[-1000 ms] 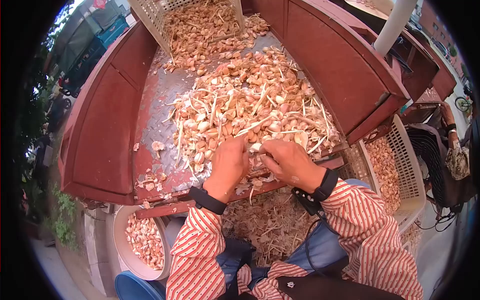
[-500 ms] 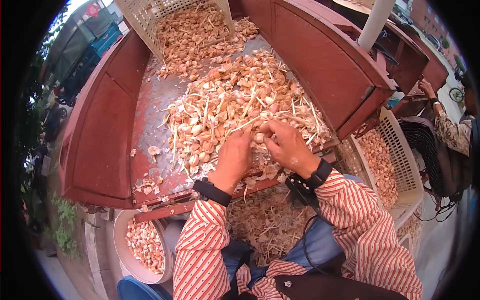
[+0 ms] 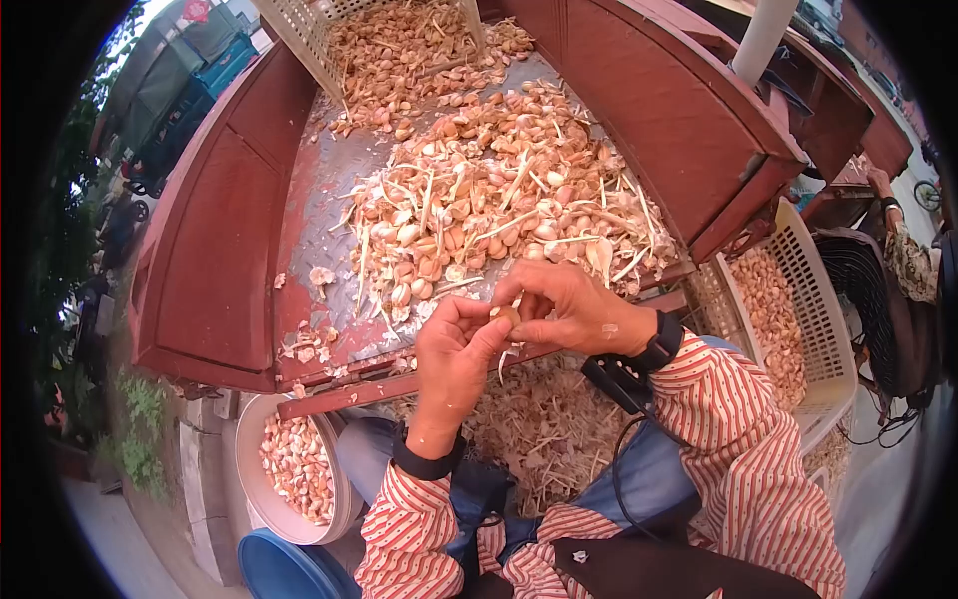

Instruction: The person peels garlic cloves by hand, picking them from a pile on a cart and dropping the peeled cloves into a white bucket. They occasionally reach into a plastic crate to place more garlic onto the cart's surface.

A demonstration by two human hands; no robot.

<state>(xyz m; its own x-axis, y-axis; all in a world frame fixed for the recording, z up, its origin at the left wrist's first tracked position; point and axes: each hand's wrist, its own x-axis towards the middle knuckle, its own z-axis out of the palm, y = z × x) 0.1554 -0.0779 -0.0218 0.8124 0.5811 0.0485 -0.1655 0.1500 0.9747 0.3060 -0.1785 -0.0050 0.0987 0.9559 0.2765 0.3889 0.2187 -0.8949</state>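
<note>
Between the fingertips of both hands is a garlic clove (image 3: 506, 315), with a strip of papery skin hanging below it. My left hand (image 3: 454, 354) pinches it from the left. My right hand (image 3: 569, 307) closes on it from the right, thumb and fingers bent together. Both hands are just off the front edge of the red cart bed (image 3: 329, 371). Behind them spreads a heap of garlic cloves (image 3: 479, 200), mixed with dry stalks and loose skins.
A perforated crate (image 3: 299, 40) with more garlic lies tipped at the back. A white bucket of cloves (image 3: 261, 479) stands lower left, beside a blue bucket (image 3: 289, 569). Another crate (image 3: 823, 329) holds cloves at right, near another person's arm (image 3: 888, 205). Skins (image 3: 549, 429) litter the ground.
Both hands have drawn back from the heap's front edge toward my body and come together on a garlic clove. The view has shifted slightly.
</note>
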